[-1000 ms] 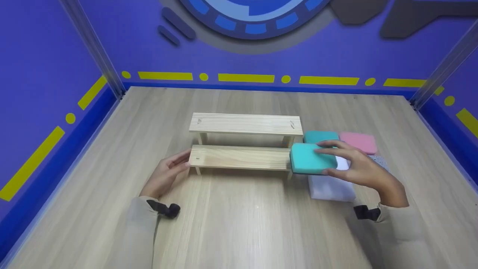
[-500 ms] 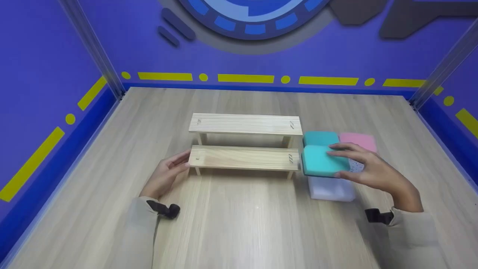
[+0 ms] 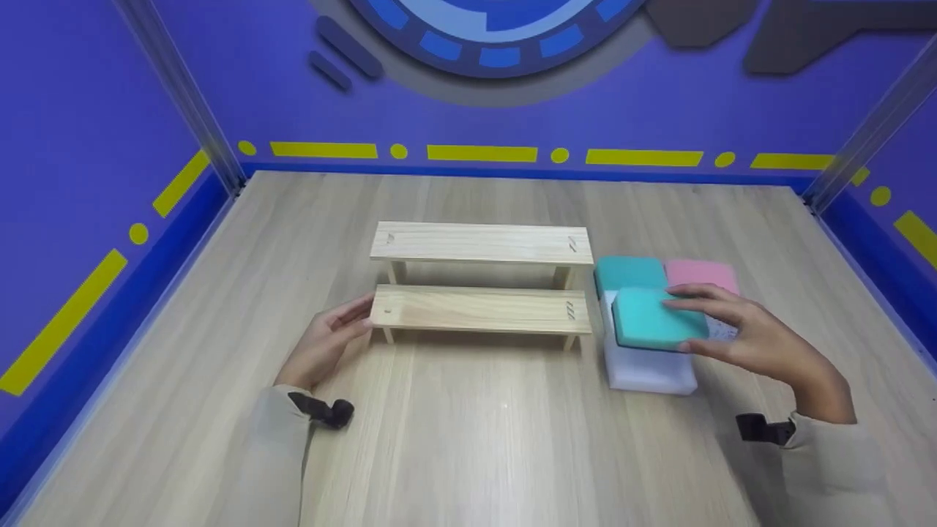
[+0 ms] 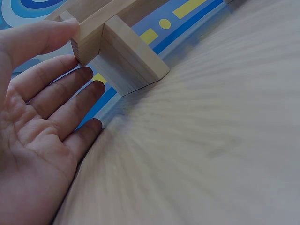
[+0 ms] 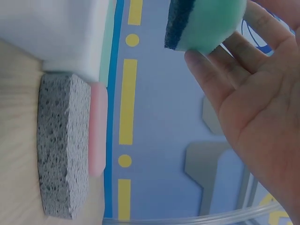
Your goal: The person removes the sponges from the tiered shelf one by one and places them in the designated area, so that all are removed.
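Between its thumb and fingers, my right hand (image 3: 761, 344) grips a teal sponge (image 3: 659, 318) with a dark scouring layer on its underside. In the right wrist view this sponge (image 5: 211, 23) is held up above the neighbouring pieces. White foam sponge (image 3: 650, 375) shows below it in the head view, partly covered. At the left, my left hand (image 3: 327, 344) pinches the end of the front wooden shelf (image 3: 479, 309) of a two-step stand, thumb and index finger at its corner. The left wrist view shows the other fingers of that hand (image 4: 51, 112) extended under the board's end.
The higher wooden step (image 3: 479, 243) stands behind the front one. A second teal sponge (image 3: 629, 272), a pink sponge (image 3: 703, 274) and a grey speckled porous block (image 5: 63, 145) lie on the right of the wooden table (image 3: 454, 439). Blue printed walls (image 3: 476, 117) enclose the table.
My right hand has carried the teal sponge rightward from the front shelf's right end to over the white sponge. My left hand stays at the shelf's left end.
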The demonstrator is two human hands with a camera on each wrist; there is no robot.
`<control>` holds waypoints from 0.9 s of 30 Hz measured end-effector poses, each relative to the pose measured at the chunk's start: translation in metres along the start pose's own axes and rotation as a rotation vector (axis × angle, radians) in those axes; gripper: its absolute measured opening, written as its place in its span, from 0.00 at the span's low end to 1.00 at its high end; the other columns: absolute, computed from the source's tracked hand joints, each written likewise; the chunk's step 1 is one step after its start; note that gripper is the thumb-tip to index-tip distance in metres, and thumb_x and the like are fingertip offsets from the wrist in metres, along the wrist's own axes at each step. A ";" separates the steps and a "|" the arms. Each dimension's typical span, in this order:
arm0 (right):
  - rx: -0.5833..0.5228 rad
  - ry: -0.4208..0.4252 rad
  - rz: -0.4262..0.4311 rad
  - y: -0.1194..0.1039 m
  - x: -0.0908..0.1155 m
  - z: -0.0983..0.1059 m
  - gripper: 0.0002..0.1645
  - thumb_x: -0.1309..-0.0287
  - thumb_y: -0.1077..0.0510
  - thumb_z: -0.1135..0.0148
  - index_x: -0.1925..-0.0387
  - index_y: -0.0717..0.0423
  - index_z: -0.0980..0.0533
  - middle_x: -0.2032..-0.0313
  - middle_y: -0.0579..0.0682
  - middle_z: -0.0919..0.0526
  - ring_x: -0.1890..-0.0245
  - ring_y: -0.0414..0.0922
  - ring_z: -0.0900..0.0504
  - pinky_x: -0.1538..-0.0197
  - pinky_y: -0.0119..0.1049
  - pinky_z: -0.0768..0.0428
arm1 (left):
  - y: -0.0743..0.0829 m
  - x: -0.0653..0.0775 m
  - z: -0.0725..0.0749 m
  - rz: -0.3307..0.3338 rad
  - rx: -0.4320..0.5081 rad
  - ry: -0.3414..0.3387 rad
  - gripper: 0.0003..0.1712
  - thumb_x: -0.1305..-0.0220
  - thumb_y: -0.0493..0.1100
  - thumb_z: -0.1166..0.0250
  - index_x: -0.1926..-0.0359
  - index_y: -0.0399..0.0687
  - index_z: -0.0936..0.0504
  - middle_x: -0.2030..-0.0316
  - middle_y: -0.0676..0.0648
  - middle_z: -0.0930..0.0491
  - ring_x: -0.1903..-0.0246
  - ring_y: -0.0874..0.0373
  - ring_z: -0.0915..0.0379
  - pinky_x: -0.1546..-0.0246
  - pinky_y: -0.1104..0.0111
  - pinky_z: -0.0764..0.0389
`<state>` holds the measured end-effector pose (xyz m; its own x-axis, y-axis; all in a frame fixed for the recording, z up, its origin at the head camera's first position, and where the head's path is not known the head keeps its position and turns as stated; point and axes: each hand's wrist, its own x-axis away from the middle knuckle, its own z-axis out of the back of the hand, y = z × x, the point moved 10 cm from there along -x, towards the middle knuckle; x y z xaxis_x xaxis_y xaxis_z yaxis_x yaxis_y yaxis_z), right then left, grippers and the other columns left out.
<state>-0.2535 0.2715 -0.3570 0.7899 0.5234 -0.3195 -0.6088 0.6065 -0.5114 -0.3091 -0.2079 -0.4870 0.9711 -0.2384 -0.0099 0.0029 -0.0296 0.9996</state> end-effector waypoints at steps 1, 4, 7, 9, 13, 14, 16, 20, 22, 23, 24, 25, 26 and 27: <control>0.006 -0.001 -0.001 0.001 0.002 0.001 0.33 0.56 0.66 0.26 0.43 0.57 0.23 0.42 0.57 0.26 0.38 0.22 0.40 0.43 0.08 0.40 | 0.000 0.000 0.000 -0.003 -0.001 -0.001 0.33 0.35 0.36 0.39 0.32 0.32 0.39 0.31 0.38 0.38 0.31 0.50 0.41 0.37 0.76 0.32; 0.008 -0.001 -0.011 0.004 0.006 0.003 0.33 0.56 0.66 0.27 0.43 0.56 0.23 0.41 0.55 0.26 0.38 0.22 0.40 0.44 0.08 0.40 | 0.001 0.000 -0.001 -0.011 -0.008 -0.002 0.33 0.34 0.36 0.40 0.32 0.32 0.38 0.31 0.37 0.38 0.32 0.51 0.39 0.37 0.75 0.31; -0.004 -0.001 -0.022 0.006 0.009 0.005 0.34 0.55 0.67 0.27 0.43 0.57 0.24 0.40 0.52 0.26 0.38 0.21 0.39 0.44 0.08 0.39 | 0.001 0.000 -0.001 -0.011 -0.006 0.000 0.32 0.34 0.36 0.40 0.32 0.31 0.39 0.31 0.36 0.38 0.33 0.52 0.38 0.37 0.76 0.31; -0.009 0.001 -0.028 0.007 0.012 0.007 0.34 0.55 0.67 0.27 0.42 0.57 0.24 0.40 0.49 0.27 0.38 0.21 0.39 0.44 0.08 0.39 | 0.000 0.000 0.000 -0.009 -0.001 0.004 0.32 0.34 0.35 0.40 0.32 0.31 0.39 0.31 0.36 0.38 0.33 0.52 0.38 0.37 0.75 0.31; -0.018 0.003 -0.025 0.009 0.016 0.009 0.34 0.55 0.68 0.27 0.42 0.57 0.24 0.39 0.42 0.28 0.39 0.21 0.39 0.45 0.08 0.37 | 0.001 0.000 0.000 -0.016 -0.003 0.005 0.32 0.34 0.34 0.41 0.32 0.31 0.38 0.31 0.36 0.37 0.32 0.50 0.39 0.37 0.75 0.31; -0.022 0.002 -0.022 0.009 0.017 0.009 0.34 0.55 0.68 0.28 0.42 0.57 0.24 0.39 0.41 0.28 0.38 0.21 0.39 0.45 0.09 0.37 | 0.001 0.000 0.000 -0.020 -0.012 0.004 0.31 0.34 0.35 0.40 0.32 0.31 0.38 0.32 0.36 0.37 0.32 0.50 0.39 0.37 0.75 0.31; -0.036 0.002 -0.015 0.010 0.019 0.009 0.34 0.56 0.70 0.28 0.43 0.59 0.24 0.39 0.42 0.27 0.38 0.21 0.38 0.45 0.09 0.36 | 0.002 0.000 0.000 -0.031 -0.033 0.001 0.31 0.34 0.36 0.40 0.32 0.32 0.37 0.32 0.36 0.36 0.32 0.49 0.39 0.37 0.75 0.30; -0.045 0.001 -0.019 0.014 0.023 0.010 0.34 0.57 0.71 0.28 0.43 0.60 0.24 0.39 0.41 0.27 0.37 0.22 0.39 0.45 0.09 0.37 | 0.003 0.000 0.000 -0.039 -0.052 0.003 0.31 0.34 0.36 0.40 0.32 0.33 0.37 0.32 0.37 0.36 0.32 0.50 0.39 0.38 0.76 0.30; -0.032 0.000 -0.034 0.017 0.025 0.011 0.34 0.55 0.69 0.28 0.42 0.58 0.24 0.39 0.38 0.28 0.37 0.20 0.40 0.45 0.08 0.38 | 0.003 -0.001 0.000 -0.040 -0.047 -0.004 0.31 0.34 0.36 0.40 0.32 0.32 0.37 0.32 0.36 0.36 0.32 0.49 0.39 0.38 0.76 0.31; -0.027 -0.001 -0.046 0.019 0.027 0.012 0.34 0.54 0.69 0.28 0.42 0.58 0.24 0.39 0.36 0.28 0.37 0.20 0.40 0.45 0.07 0.39 | 0.003 -0.001 0.000 -0.038 -0.045 -0.004 0.31 0.34 0.36 0.40 0.32 0.32 0.37 0.32 0.36 0.36 0.32 0.49 0.40 0.37 0.76 0.31; -0.020 0.000 -0.059 0.021 0.028 0.013 0.33 0.54 0.68 0.28 0.42 0.57 0.24 0.39 0.35 0.29 0.38 0.19 0.41 0.46 0.07 0.39 | 0.003 -0.001 0.000 -0.037 -0.044 -0.006 0.32 0.34 0.36 0.40 0.32 0.32 0.37 0.32 0.36 0.37 0.32 0.48 0.40 0.37 0.76 0.31; -0.009 -0.001 -0.071 0.023 0.030 0.014 0.33 0.53 0.67 0.28 0.42 0.56 0.24 0.39 0.33 0.30 0.38 0.18 0.42 0.46 0.07 0.40 | 0.002 -0.001 0.000 -0.034 -0.045 -0.006 0.32 0.34 0.36 0.40 0.32 0.32 0.38 0.32 0.36 0.37 0.31 0.48 0.41 0.37 0.76 0.31; 0.000 -0.001 -0.082 0.025 0.031 0.015 0.33 0.53 0.66 0.28 0.41 0.55 0.24 0.39 0.31 0.30 0.38 0.18 0.42 0.47 0.06 0.40 | 0.002 -0.001 0.000 -0.031 -0.038 -0.006 0.32 0.34 0.36 0.40 0.32 0.32 0.38 0.32 0.36 0.37 0.31 0.48 0.41 0.37 0.76 0.31; 0.008 -0.002 -0.093 0.027 0.033 0.015 0.33 0.52 0.65 0.28 0.41 0.55 0.24 0.39 0.30 0.31 0.38 0.17 0.43 0.47 0.06 0.41 | 0.002 -0.001 0.000 -0.029 -0.034 -0.006 0.32 0.34 0.36 0.40 0.32 0.32 0.38 0.31 0.36 0.37 0.31 0.48 0.41 0.37 0.76 0.31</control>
<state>-0.2449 0.3143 -0.3690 0.8427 0.4661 -0.2695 -0.5337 0.6573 -0.5321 -0.3097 -0.2080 -0.4854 0.9690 -0.2440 -0.0386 0.0388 -0.0037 0.9992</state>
